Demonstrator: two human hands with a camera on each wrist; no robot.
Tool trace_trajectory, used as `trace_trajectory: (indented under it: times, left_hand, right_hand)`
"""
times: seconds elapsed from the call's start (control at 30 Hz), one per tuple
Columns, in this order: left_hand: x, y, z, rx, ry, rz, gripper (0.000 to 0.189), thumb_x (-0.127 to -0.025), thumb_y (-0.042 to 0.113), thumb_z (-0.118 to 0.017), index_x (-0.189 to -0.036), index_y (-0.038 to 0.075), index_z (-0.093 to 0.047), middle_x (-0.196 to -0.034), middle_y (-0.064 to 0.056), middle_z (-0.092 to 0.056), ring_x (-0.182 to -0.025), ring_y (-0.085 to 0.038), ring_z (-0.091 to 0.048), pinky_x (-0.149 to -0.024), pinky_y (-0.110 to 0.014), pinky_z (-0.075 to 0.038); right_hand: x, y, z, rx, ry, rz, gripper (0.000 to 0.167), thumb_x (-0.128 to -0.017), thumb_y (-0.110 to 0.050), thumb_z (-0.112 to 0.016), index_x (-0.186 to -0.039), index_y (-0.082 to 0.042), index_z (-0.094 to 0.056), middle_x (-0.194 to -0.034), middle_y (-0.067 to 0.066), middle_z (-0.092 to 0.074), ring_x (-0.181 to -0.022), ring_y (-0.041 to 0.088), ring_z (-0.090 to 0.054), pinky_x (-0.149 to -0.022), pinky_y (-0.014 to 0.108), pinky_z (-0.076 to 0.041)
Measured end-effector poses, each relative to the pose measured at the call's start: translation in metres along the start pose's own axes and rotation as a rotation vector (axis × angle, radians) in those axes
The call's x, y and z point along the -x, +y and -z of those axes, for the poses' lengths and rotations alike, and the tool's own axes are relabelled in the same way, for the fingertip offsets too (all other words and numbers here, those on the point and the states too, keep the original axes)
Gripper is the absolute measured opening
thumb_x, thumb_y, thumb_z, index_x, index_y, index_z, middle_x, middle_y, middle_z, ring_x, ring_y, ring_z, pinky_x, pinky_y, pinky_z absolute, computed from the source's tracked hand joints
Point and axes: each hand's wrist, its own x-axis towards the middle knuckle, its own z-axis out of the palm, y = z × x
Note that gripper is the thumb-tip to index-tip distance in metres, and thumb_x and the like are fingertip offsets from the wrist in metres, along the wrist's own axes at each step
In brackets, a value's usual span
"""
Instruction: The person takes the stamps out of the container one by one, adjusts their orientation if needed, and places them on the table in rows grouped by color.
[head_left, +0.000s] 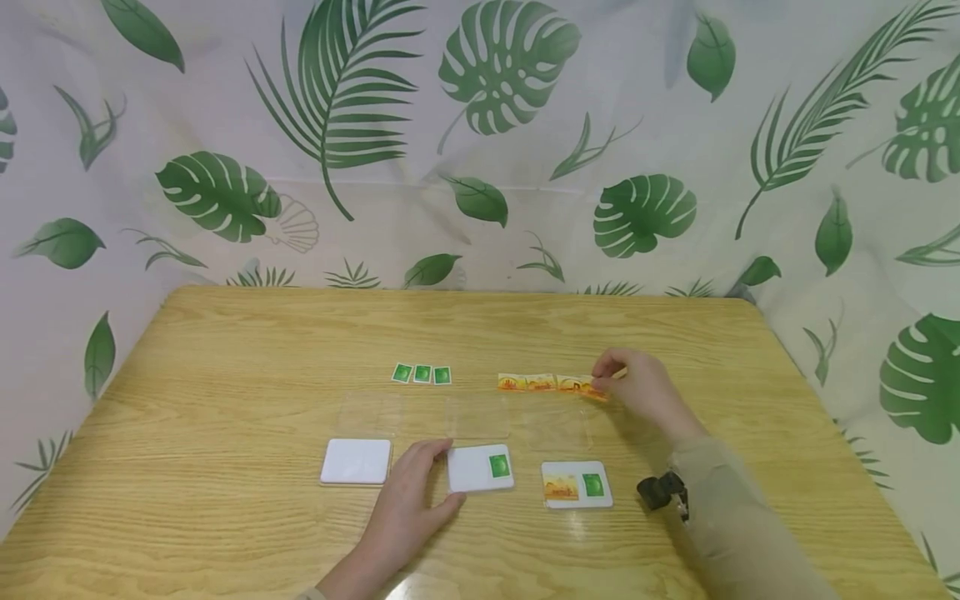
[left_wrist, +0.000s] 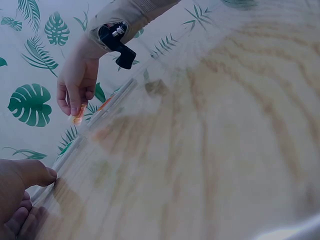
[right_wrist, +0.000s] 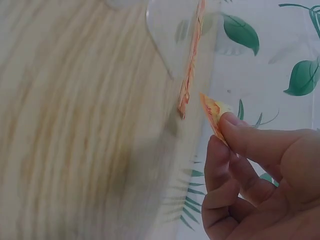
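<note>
Between thumb and fingertips, my right hand (head_left: 641,387) pinches an orange stamp (right_wrist: 215,115), lifted off the table in the right wrist view. More orange stamps (head_left: 527,382) lie in a row just left of that hand. My left hand (head_left: 408,500) holds the middle white card (head_left: 468,469) at its left side, index finger at the top corner and thumb at the bottom one. That card bears a green stamp (head_left: 499,466) at its right. The right-hand card (head_left: 562,503) carries an orange stamp and a green stamp, while the left card (head_left: 356,461) is blank.
Three loose green stamps (head_left: 422,374) lie in a row behind the cards. Three clear plastic sheets (head_left: 477,417) sit between the cards and the stamp rows. A leaf-patterned cloth (head_left: 525,208) rises behind the wooden table (head_left: 225,375).
</note>
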Motion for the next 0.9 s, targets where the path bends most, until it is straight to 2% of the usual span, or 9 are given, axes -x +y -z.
trace_trajectory:
  times: [0.4, 0.9]
  left_hand:
    - [0.001, 0.0, 0.0, 0.0, 0.005, 0.002, 0.062, -0.079, 0.016, -0.079, -0.132, 0.006, -0.048, -0.126, -0.004, -0.054, -0.118, -0.023, -0.05, -0.101, -0.043, -0.042]
    - [0.001, 0.001, 0.0, -0.005, 0.013, 0.001, 0.061, -0.078, 0.016, -0.079, -0.131, 0.005, -0.049, -0.124, -0.004, -0.055, -0.117, -0.022, -0.05, -0.1, -0.043, -0.043]
  right_hand:
    - [-0.012, 0.012, 0.001, 0.039, -0.021, -0.037, 0.005, -0.088, -0.008, -0.068, -0.09, -0.004, -0.065, -0.086, 0.007, -0.061, -0.082, 0.025, -0.054, -0.071, 0.039, -0.043]
    - [-0.019, 0.019, -0.005, 0.104, -0.045, -0.054, 0.006, -0.087, -0.007, -0.069, -0.088, -0.003, -0.064, -0.079, 0.006, -0.058, -0.072, 0.021, -0.05, -0.063, 0.032, -0.041]
